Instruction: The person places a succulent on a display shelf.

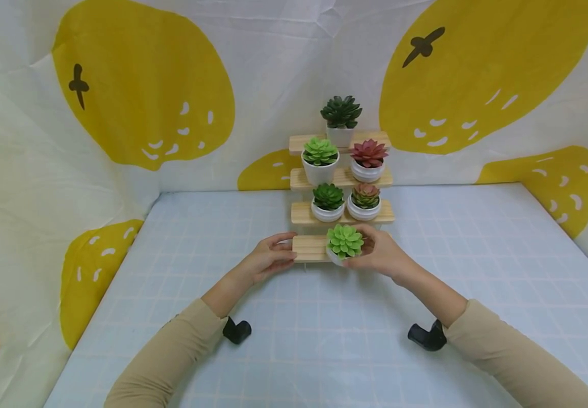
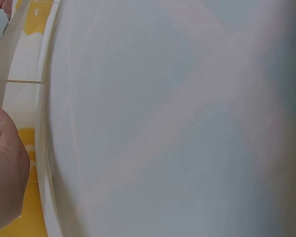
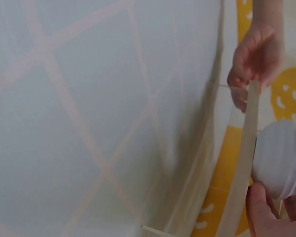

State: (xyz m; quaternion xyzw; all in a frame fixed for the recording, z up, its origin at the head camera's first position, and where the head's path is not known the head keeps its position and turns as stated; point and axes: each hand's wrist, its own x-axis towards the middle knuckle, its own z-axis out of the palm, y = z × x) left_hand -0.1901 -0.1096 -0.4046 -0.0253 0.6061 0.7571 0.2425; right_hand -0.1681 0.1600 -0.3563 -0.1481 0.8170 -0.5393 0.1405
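Note:
A tiered wooden plant stand (image 1: 309, 248) stands at the back of the table. My left hand (image 1: 270, 258) grips the left end of its lowest board, thumb and fingers at the board's edges. A light green succulent (image 1: 345, 241) in a white pot (image 3: 278, 158) is at the right part of that board. My right hand (image 1: 383, 252) holds this pot from the right side. In the right wrist view the pot's base is right at the board (image 3: 242, 163), and the left hand (image 3: 256, 59) shows at the board's far end.
On the higher boards stand a dark green succulent (image 1: 341, 112), a bright green one (image 1: 320, 152), a red one (image 1: 369, 153), a deep green one (image 1: 328, 196) and a reddish-green one (image 1: 366, 196). Behind hangs a white cloth (image 1: 283, 73) with yellow shapes.

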